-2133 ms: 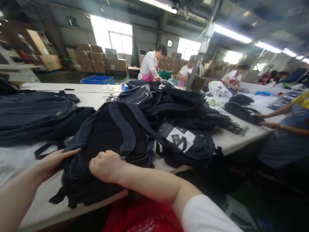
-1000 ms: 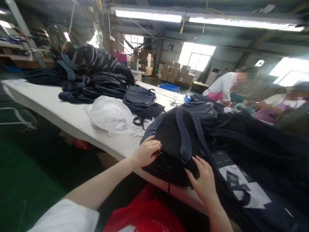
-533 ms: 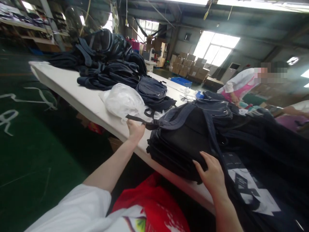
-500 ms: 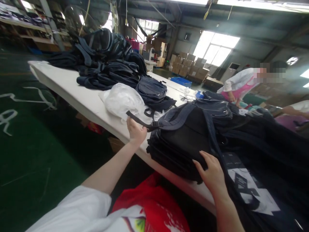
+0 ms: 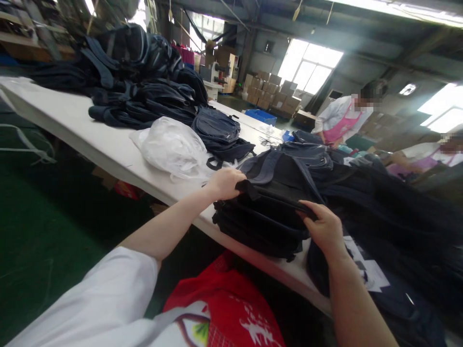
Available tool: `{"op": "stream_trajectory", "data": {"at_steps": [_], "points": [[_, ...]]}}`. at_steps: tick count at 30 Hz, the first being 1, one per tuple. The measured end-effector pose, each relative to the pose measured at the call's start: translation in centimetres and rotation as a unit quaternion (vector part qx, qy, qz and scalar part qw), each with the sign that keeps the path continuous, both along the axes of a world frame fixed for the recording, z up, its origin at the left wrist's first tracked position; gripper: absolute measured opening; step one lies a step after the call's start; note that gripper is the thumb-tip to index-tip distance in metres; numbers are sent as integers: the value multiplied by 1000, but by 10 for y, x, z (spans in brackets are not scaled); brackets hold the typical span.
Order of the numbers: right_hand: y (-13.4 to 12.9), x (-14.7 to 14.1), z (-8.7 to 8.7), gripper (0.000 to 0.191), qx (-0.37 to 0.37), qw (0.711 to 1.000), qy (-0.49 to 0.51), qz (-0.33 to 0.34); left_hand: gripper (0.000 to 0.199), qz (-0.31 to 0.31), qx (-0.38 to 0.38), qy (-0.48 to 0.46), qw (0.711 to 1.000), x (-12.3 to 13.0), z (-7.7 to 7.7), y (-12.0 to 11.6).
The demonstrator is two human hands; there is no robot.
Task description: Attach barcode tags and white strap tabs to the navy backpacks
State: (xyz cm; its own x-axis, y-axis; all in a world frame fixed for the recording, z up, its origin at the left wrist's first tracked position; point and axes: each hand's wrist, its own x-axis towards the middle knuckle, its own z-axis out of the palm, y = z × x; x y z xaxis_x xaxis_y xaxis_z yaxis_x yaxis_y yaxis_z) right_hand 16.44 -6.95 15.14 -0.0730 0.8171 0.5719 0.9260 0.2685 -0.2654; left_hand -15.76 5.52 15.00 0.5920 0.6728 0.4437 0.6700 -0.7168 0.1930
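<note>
A dark backpack [image 5: 267,212] lies in front of me at the table's near edge, its straps on top. My left hand [image 5: 227,184] is closed on the backpack's left side, by a black strap. At the right side, my right hand [image 5: 320,222] pinches the backpack's edge between thumb and fingers. The edge between my hands is lifted, with dark layers showing below it. Just beyond my left hand sits a crumpled clear plastic bag [image 5: 173,147].
The white table [image 5: 108,149] runs to the far left, bearing a heap of dark backpacks [image 5: 144,91]. More dark bags [image 5: 398,207] and white papers [image 5: 372,274] lie at the right. Two people in pink aprons [image 5: 342,126] are across the table.
My left hand has moved right from the loose strap end to the backpack. My right hand has closed on the edge, which has risen. The view has shifted slightly.
</note>
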Motion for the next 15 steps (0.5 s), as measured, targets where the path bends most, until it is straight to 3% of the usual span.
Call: {"op": "stream_trajectory", "data": {"at_steps": [2, 5, 9, 13, 15], "points": [[-5, -5, -1, 30, 5, 1000, 15, 7, 18, -8, -26, 9, 1000, -5, 9, 8], [-13, -13, -5, 34, -18, 1000, -19, -5, 20, -23, -56, 4, 998, -9, 19, 17], [-21, -27, -7, 55, -45, 995, -88, -17, 25, -70, -66, -15, 995, -4, 33, 24], [-29, -37, -13, 89, -29, 988, -147, -37, 28, -129, -72, -23, 989, 8, 53, 15], [-32, -37, -17, 81, -29, 986, -158, -40, 28, -165, -71, -21, 984, 14, 60, 3]]}}
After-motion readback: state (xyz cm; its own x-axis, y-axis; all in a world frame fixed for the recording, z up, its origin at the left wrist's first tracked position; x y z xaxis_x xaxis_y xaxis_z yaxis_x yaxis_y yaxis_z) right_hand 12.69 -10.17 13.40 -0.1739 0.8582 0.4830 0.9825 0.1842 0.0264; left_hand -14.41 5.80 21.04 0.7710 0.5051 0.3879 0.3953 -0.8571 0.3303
